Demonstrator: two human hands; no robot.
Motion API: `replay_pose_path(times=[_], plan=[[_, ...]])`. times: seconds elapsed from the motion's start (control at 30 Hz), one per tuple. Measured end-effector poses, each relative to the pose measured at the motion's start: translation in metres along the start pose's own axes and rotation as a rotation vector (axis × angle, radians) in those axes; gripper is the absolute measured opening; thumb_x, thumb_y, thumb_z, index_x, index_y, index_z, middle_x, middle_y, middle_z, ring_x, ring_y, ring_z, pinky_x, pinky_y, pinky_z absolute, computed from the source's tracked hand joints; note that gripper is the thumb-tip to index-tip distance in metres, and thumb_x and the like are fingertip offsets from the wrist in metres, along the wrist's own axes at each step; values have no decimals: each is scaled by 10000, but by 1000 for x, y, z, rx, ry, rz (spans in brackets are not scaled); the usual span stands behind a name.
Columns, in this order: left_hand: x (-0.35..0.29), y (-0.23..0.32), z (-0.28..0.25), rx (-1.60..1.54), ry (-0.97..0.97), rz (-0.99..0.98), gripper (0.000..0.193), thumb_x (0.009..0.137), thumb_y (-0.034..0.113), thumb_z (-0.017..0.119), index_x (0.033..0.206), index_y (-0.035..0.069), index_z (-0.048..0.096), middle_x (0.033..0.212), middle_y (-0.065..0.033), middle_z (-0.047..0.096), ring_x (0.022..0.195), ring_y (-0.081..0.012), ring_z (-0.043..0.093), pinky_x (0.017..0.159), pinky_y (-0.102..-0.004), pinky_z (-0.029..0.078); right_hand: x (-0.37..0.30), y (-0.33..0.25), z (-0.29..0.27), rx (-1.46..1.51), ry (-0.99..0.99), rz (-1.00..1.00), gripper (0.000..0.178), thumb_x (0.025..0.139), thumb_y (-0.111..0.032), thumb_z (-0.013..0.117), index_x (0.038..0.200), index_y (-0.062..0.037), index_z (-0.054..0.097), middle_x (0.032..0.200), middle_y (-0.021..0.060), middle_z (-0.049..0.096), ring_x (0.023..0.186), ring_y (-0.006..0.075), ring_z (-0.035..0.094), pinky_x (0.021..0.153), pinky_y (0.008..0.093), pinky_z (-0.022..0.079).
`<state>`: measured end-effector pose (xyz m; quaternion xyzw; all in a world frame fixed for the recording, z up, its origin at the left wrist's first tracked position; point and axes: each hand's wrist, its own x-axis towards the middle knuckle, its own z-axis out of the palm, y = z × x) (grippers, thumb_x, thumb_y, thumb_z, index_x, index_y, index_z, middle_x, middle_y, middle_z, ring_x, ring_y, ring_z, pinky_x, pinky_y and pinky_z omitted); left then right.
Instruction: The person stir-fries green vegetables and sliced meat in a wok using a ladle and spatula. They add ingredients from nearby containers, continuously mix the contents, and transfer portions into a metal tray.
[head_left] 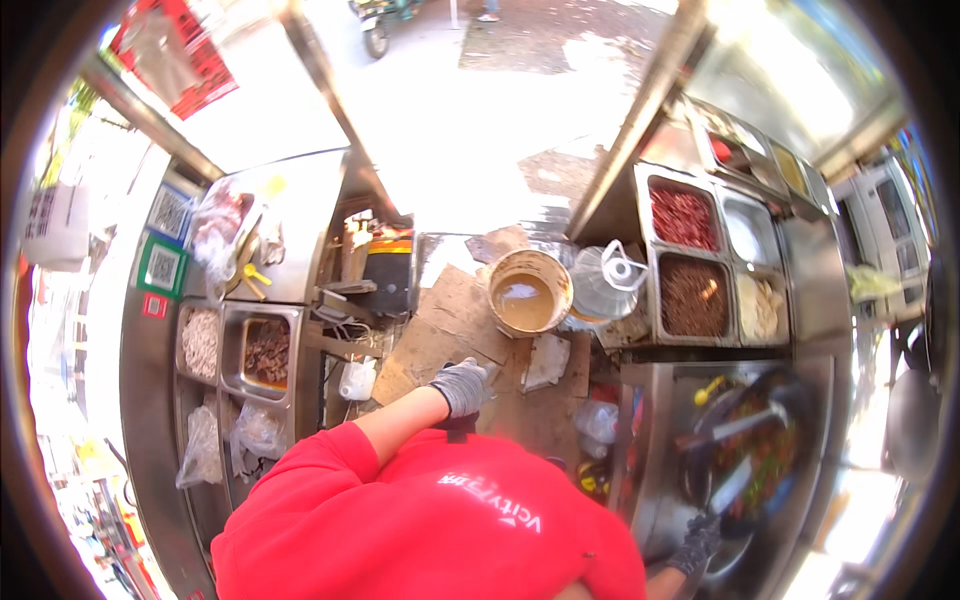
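My left hand, in a grey knit glove, is in front of my body with its fingers curled; whatever they hold, if anything, is hidden. At the lower right my right hand, in a dark grey glove, closes around the near end of a metal spatula, partly blurred. The blade reaches into a dark wok holding chopped green and red food. A second long-handled utensil lies across the wok, apart from my hand.
Ahead on cardboard stand a bucket of murky liquid and a clear plastic jug. Metal pans of red pieces and brown food are at the right; a pan of dark meat and plastic bags line the left counter.
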<state>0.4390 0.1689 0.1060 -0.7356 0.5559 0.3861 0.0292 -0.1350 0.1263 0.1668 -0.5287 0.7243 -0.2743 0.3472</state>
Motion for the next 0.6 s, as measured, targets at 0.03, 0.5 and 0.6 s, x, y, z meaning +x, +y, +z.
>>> replay_pose_path(times=[0.03,0.5,0.6], plan=[[-4,-30,-9,-39,40,-40,534,898,319,530,1352,47,460,1164,-262,558,1056,-403,573,913,-452,466,13,-24,36,-30,-62,-21,284,972,-200,462,1065,-29,668,909,84,688,777,165,639,698,329,516],[-112,-275,18,-264,506,-692,593,868,322,586,1378,66,425,1170,-258,574,1105,-394,563,920,-463,471,92,-263,411,-398,-712,-583,306,943,-252,578,1046,28,646,877,152,688,777,220,646,735,335,498],[-92,-295,63,-110,227,-803,716,871,357,589,1479,147,274,1383,-217,464,1306,-317,425,1044,-454,402,103,-282,451,-355,-869,-441,305,940,-253,583,1055,21,648,883,157,694,779,221,650,737,332,501]])
